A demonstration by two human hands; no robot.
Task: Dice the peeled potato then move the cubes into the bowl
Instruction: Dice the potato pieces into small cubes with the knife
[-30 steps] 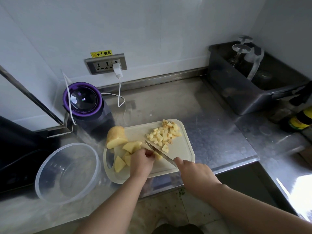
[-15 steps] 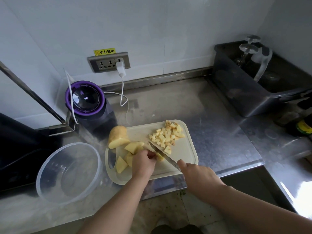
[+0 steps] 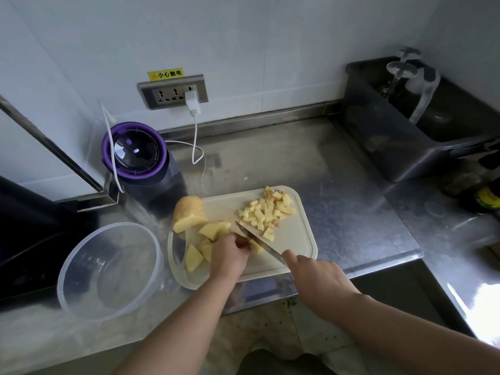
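Note:
A pale cutting board [image 3: 295, 239] lies on the steel counter. A pile of small potato cubes [image 3: 267, 209] sits at its far right. A large potato half [image 3: 188, 213] and several wedges [image 3: 194, 257] lie on its left side. My left hand [image 3: 230, 254] holds down a potato piece [image 3: 255, 247], mostly hidden under its fingers. My right hand [image 3: 315, 274] grips the knife [image 3: 257, 240], its blade resting across that piece next to my left fingers. A clear plastic bowl [image 3: 81, 266] stands empty to the left of the board.
A purple-rimmed appliance [image 3: 135, 150] with a white cable stands behind the board, plugged into a wall socket [image 3: 173, 92]. A dark bin [image 3: 400, 147] holding glassware is at the back right. Bottles [image 3: 488, 198] stand at the right edge. The counter's front edge runs just below the board.
The knife blade has shifted slightly against the piece under my left hand. Both hands stay in nearly the same place; the view has moved a little.

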